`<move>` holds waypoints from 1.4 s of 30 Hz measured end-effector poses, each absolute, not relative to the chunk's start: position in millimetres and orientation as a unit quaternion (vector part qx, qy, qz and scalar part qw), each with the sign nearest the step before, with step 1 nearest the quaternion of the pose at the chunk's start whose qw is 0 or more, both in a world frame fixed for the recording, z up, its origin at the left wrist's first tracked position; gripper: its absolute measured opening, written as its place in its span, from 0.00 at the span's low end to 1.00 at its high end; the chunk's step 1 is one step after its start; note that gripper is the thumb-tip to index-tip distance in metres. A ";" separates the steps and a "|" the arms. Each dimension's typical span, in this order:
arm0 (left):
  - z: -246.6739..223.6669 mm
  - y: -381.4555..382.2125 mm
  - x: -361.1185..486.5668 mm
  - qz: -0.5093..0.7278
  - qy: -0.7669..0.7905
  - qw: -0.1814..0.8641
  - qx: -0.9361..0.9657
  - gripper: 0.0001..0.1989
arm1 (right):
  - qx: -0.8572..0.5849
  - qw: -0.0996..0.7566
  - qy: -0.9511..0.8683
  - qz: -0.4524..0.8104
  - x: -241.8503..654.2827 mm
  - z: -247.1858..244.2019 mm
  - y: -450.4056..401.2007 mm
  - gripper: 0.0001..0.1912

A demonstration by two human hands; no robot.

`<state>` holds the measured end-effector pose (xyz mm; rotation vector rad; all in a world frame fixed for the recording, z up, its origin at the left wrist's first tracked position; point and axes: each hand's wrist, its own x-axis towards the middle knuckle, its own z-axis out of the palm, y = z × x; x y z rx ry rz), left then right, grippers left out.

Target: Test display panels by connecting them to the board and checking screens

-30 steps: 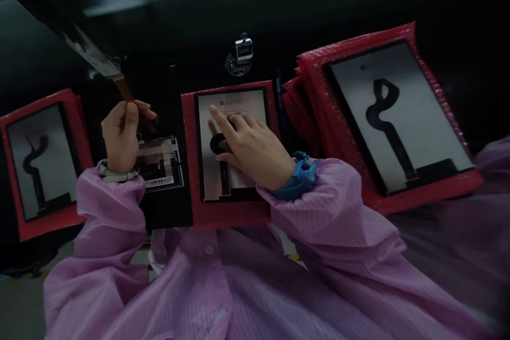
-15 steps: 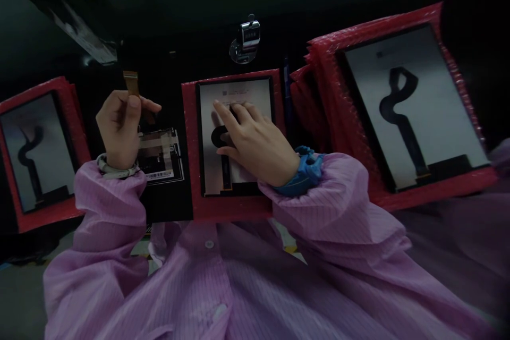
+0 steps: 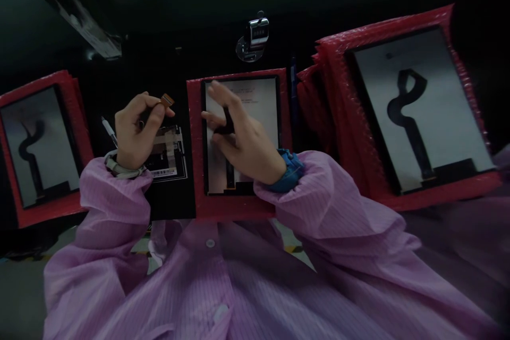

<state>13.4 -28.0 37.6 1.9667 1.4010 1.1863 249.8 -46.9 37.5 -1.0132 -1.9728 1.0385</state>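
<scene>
My left hand point(image 3: 137, 130) is closed, pinching a small orange flex cable point(image 3: 168, 100) by thumb and forefinger, its connector end sticking out past the fingertips. Below and beside it lies a dark flat part with a barcode label point(image 3: 164, 172). Over the middle display panel point(image 3: 263, 111) hovers my right hand point(image 3: 251, 143), thumb and fingers spread apart. The panel's black ribbon cable point(image 3: 230, 175) runs up under this hand, and a piece of it shows between thumb and fingers. Under the panel is a red bubble-wrap sheet point(image 3: 223, 210).
At right, another panel point(image 3: 450, 101) rests on a stack of red bubble wrap point(image 3: 338, 117). A further panel point(image 3: 43, 133) lies on red wrap at left. Behind stand a metal tally counter point(image 3: 258, 33) and a blue pen point(image 3: 294, 87); a white pen point(image 3: 108, 130) is near my left wrist.
My left hand has moved right and turned, tilting the orange flex cable to the right. My right hand's fingers have risen from the panel and spread. A white pen has come into view.
</scene>
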 end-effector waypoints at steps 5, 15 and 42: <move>39.1 -29.1 17.9 0.384 0.493 0.207 0.753 0.13 | -0.332 0.315 -0.760 0.461 244.1 32.9 -49.8 0.23; 42.8 -31.8 25.2 0.290 0.478 0.168 0.812 0.12 | -0.279 0.323 -0.819 0.382 245.1 30.2 -42.3 0.14; 46.3 -33.8 28.2 0.245 0.400 0.215 0.856 0.10 | -0.309 0.279 -0.836 0.358 243.7 22.1 -38.2 0.13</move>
